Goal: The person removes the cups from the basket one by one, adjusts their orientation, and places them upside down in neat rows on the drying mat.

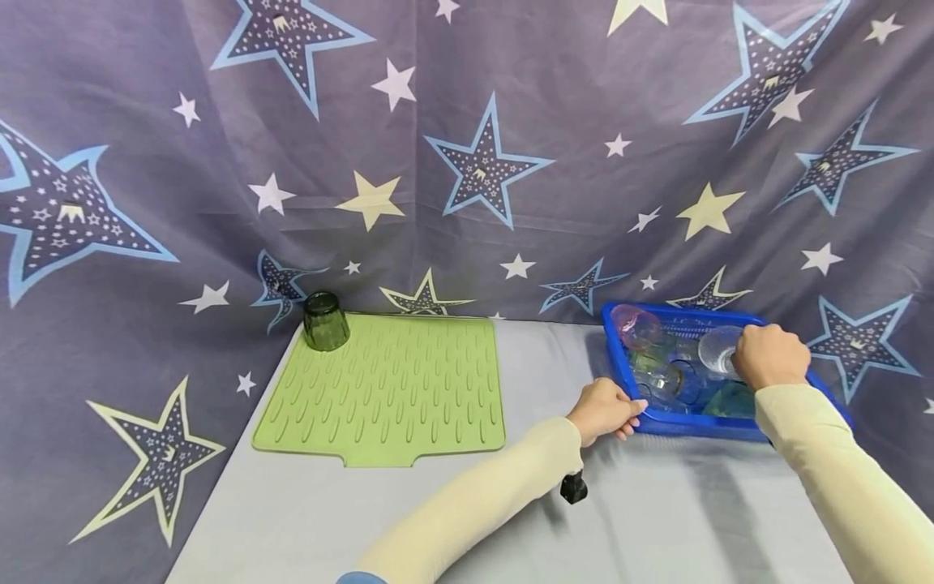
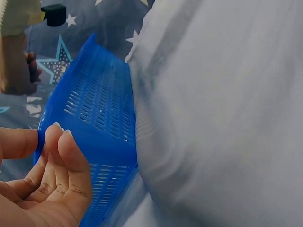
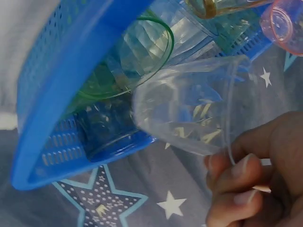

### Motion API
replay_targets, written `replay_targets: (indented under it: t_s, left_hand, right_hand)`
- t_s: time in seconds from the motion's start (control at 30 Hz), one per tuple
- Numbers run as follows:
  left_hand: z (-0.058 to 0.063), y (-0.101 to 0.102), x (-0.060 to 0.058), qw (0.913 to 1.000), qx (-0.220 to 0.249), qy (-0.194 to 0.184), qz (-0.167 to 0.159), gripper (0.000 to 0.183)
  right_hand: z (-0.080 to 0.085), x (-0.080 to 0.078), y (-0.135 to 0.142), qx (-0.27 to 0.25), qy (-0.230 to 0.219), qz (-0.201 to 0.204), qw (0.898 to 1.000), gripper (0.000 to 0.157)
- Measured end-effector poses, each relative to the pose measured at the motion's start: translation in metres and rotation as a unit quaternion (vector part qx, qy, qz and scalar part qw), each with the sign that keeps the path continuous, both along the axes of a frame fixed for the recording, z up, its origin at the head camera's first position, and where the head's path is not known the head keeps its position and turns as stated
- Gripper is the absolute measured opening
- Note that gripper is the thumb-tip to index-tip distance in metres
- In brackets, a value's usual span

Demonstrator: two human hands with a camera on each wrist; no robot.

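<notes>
A blue plastic basket (image 1: 700, 423) at the right holds several cups and glasses. My left hand (image 1: 604, 410) pinches the basket's near left corner; in the left wrist view its thumb and fingers (image 2: 71, 151) sit on either side of the rim. Over the basket's right part, my right hand (image 1: 772, 357) pinches the rim of a clear plastic cup (image 3: 189, 106), tilted on its side. Beside that cup lie a green cup (image 3: 128, 61) and a dark blue glass (image 3: 106, 125) in the basket. A pink cup (image 1: 635, 326) leans at its back left corner.
A green drying mat (image 1: 394, 381) lies on the left of the white-covered table (image 1: 511, 519). On its back left corner a dark green glass (image 1: 325, 323) stands upside down. A star-patterned curtain (image 1: 467, 243) hangs right behind the mat and basket.
</notes>
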State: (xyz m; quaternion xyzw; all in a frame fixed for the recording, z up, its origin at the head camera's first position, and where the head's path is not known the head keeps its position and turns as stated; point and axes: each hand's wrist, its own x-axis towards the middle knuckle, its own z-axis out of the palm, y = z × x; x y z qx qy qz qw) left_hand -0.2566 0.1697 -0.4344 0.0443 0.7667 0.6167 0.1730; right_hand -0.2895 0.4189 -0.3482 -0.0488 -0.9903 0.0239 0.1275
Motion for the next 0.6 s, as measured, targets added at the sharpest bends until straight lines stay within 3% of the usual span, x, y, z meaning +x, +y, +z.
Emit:
replay_targets:
  t_s: [0.3, 0.6]
  left_hand:
    - [-0.004, 0.001, -0.004, 0.9999, 0.002, -0.005, -0.011, 0.030]
    - [-0.010, -0.002, -0.010, 0.9983, 0.040, -0.001, -0.041, 0.026]
  right_hand:
    - [0.000, 0.021, 0.020, -0.038, -0.009, -0.002, 0.999, 0.027]
    - [-0.004, 0.033, 0.020, -0.083, 0.023, 0.037, 0.996, 0.041]
